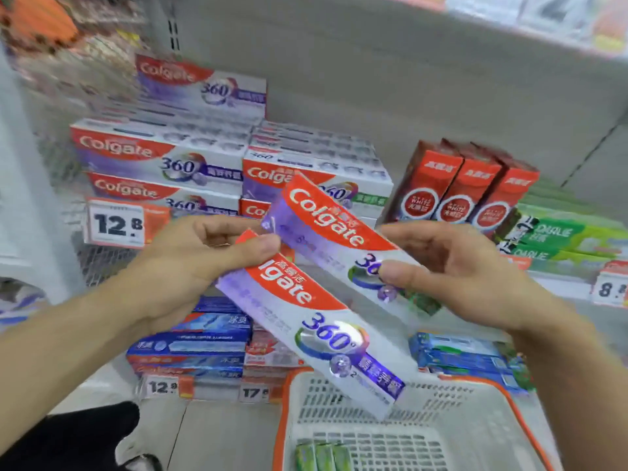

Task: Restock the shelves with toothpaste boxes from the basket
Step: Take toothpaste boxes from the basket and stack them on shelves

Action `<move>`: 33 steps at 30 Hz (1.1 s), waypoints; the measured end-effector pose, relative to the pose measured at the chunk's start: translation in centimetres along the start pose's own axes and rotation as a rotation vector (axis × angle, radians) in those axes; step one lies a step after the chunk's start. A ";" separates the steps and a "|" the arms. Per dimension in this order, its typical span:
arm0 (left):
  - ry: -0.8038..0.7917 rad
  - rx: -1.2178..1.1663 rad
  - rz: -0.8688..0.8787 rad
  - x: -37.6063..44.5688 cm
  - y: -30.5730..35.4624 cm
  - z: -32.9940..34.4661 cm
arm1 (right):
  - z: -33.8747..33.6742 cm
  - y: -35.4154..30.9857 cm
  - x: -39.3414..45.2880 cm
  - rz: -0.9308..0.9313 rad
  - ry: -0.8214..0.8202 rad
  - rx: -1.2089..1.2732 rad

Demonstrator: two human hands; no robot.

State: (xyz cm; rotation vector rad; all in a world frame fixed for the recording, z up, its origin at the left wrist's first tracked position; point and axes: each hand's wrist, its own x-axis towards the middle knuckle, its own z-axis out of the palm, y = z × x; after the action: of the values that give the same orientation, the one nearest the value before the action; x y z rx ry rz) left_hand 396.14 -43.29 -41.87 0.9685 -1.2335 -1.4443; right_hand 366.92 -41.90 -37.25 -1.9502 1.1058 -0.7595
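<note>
Item 1: left hand (190, 263). We log it holding the nearer Colgate box (316, 321) by its left end, thumb pressed on the front face and fingers curled behind.

Item 2: right hand (452, 270). We log it gripping the farther Colgate box (339, 239), thumb on the front near the "360" mark, fingers behind. Both boxes hang tilted in the air, the upper overlapping the lower, in front of the shelf and above the basket.

Item 3: basket (421, 416), white mesh with an orange rim, at the lower right. We count a few green boxes (319, 457) at its bottom edge; the rest of the visible floor shows bare mesh.

Item 4: shelf stock. The stacked Colgate boxes (159, 158) stand several high over a 12.8 price tag (115, 224), with a lower second stack to their right. Red upright boxes (458, 188) and green Darlie boxes (560, 239) sit further right.

Status: we judge the restocking well advanced, since the basket looks nearly emptied. Remaining: shelve the two held boxes, most likely on the lower Colgate stack, then the green boxes.
</note>
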 end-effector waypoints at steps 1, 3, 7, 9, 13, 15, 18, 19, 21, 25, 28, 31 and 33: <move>0.047 -0.018 0.011 -0.2 0.1 -0.7 | -0.6 -1.3 1.3 -0.058 0.036 -0.104; 0.120 -0.046 0.029 -0.6 0.2 -1.8 | -1.5 -3.7 4.1 -0.157 0.119 -0.281; 0.215 -0.079 0.015 -1.4 0.2 -3.2 | -2.9 -6.7 9.7 -0.255 0.187 -0.590; 0.240 -0.106 -0.002 -1.7 0.2 -3.4 | -3.5 -6.8 11.8 -0.181 0.130 -0.709; 0.269 -0.139 -0.010 -2.0 0.8 -3.2 | -4.0 -6.3 13.7 -0.092 0.054 -0.785; 0.280 -0.130 -0.016 -2.0 1.0 -3.1 | -4.1 -6.3 13.8 -0.091 0.058 -0.800; 0.305 -0.117 -0.035 -1.7 1.0 -3.1 | -4.1 -6.4 13.9 -0.067 0.055 -0.817; 0.315 -0.122 -0.036 -1.6 1.0 -3.1 | -4.2 -6.4 13.8 -0.061 0.054 -0.819; 0.333 -0.138 -0.032 -1.5 1.1 -3.0 | -4.2 -6.2 13.6 -0.061 0.055 -0.799; 0.347 -0.142 -0.003 -1.3 1.4 -3.0 | -4.1 -6.4 13.3 -0.040 0.045 -0.771; 0.356 -0.154 0.024 -1.1 1.5 -3.2 | -3.9 -6.9 13.0 -0.009 0.114 -0.881; 0.352 -0.184 0.052 -1.0 1.6 -3.5 | -2.2 -8.1 11.1 -0.287 0.317 -0.930; 0.331 -0.233 0.084 -0.9 1.8 -3.7 | -0.4 -9.1 8.8 -0.448 0.301 -0.871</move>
State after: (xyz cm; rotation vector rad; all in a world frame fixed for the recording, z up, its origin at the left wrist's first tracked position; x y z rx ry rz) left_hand 400.22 -43.26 -40.73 0.9384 -0.8347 -1.2693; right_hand 374.54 -46.67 -28.37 -2.9600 1.3294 -0.9153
